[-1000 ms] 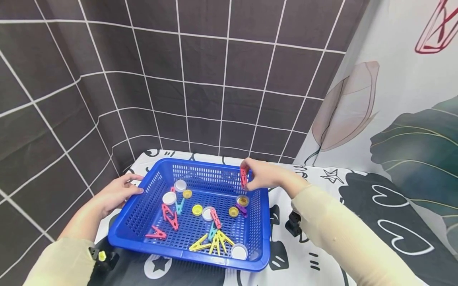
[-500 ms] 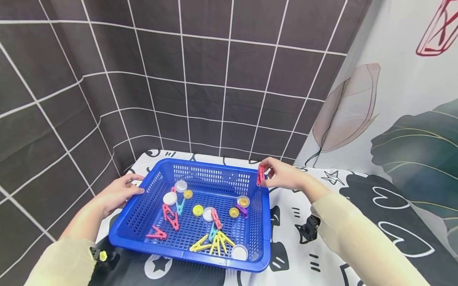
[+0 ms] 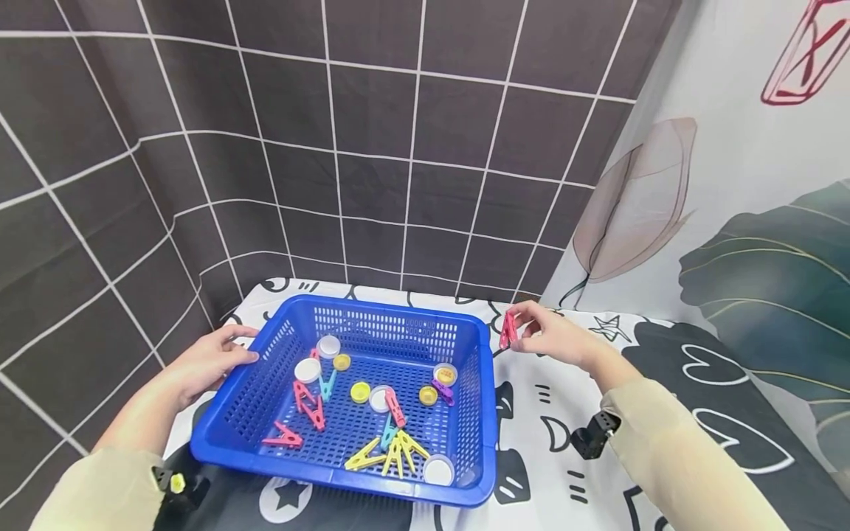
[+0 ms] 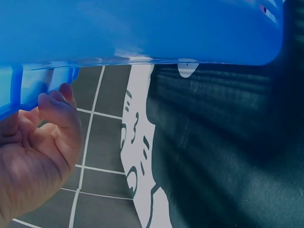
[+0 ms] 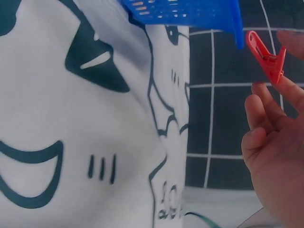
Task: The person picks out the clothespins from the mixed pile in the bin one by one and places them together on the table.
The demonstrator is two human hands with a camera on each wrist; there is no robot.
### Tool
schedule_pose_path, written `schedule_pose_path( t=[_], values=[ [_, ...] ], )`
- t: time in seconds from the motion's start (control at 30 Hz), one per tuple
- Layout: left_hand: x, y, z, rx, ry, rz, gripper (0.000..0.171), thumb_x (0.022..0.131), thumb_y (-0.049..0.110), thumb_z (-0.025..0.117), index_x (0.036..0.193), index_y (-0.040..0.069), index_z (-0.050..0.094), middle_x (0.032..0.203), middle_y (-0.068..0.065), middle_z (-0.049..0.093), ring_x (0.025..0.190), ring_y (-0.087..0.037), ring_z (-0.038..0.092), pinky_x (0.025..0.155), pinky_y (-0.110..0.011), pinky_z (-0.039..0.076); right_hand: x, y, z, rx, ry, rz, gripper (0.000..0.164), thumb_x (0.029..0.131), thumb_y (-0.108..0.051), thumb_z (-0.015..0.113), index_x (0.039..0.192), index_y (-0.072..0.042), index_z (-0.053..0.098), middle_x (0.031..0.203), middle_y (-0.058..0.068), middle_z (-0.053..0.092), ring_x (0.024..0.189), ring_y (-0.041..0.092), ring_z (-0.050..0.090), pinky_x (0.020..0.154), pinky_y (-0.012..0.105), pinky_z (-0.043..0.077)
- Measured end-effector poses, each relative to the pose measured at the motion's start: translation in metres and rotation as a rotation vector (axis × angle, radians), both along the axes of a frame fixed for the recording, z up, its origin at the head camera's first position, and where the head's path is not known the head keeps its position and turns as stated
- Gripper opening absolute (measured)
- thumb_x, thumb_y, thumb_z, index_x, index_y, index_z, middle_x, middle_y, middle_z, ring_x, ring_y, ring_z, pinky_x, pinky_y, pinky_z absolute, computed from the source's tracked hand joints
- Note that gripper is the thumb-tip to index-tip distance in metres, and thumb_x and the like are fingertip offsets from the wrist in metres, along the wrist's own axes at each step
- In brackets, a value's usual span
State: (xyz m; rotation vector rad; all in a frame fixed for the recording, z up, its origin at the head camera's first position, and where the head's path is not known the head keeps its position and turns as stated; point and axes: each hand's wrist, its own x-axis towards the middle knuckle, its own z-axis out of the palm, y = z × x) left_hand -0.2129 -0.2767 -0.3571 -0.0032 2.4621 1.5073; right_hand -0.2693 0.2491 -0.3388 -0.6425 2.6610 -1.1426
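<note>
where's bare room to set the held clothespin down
Printed cloth between the blue basket and the right sleeve; basket floor at back middle, between the rearmost yellow cap and the pale-rimmed lid. Crowded: front right, with yellow clothespins, a teal clothespin and a white cap.

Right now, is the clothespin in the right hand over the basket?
No, the head view shows the right hand holding the red clothespin outside the right edge of the blue basket.

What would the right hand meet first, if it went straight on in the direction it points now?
Probably the basket, near its far right corner, with the peg pinched by the right hand arriving first. The height is unclear, so both might pass above it.
</note>
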Motion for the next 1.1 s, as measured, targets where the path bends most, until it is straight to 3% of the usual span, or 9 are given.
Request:
schedule_pose_path(
  t=[0.43, 0.8, 1.1],
  values=[
    [0.003, 0.000, 0.001, -0.004, -0.006, 0.010, 0.057, 0.092, 0.020, 0.057, 0.138, -0.001, 0.030, 0.107, -0.018, 0.060, 0.085, -0.024, 0.064, 0.071, -0.040, 0.055, 0.009, 0.027, -0.037, -0.080, -0.065, -0.070, 0.053, 0.081, -0.019, 0.068, 0.127, -0.004, 0.047, 0.104, 0.011, 0.057, 0.095, 0.026, 0.051, 0.080, 0.035, 0.044],
    [0.003, 0.000, 0.000, 0.002, -0.009, 0.015, 0.057, 0.092, 0.021, 0.057, 0.138, 0.000, 0.031, 0.110, -0.020, 0.059, 0.087, -0.025, 0.064, 0.073, -0.041, 0.055, 0.017, 0.041, -0.065, -0.060, -0.117, -0.112, 0.057, 0.082, -0.020, 0.068, 0.133, -0.007, 0.046, 0.104, 0.011, 0.058, 0.093, 0.024, 0.052, 0.081, 0.036, 0.044],
    [0.003, 0.001, 0.001, 0.000, -0.006, 0.012, 0.056, 0.092, 0.020, 0.057, 0.138, 0.000, 0.031, 0.109, -0.020, 0.059, 0.086, -0.024, 0.064, 0.072, -0.041, 0.055, 0.019, 0.048, -0.078, -0.023, -0.080, -0.106, 0.059, 0.082, -0.024, 0.071, 0.134, -0.008, 0.047, 0.105, 0.009, 0.058, 0.095, 0.023, 0.052, 0.082, 0.038, 0.044]
  ],
)
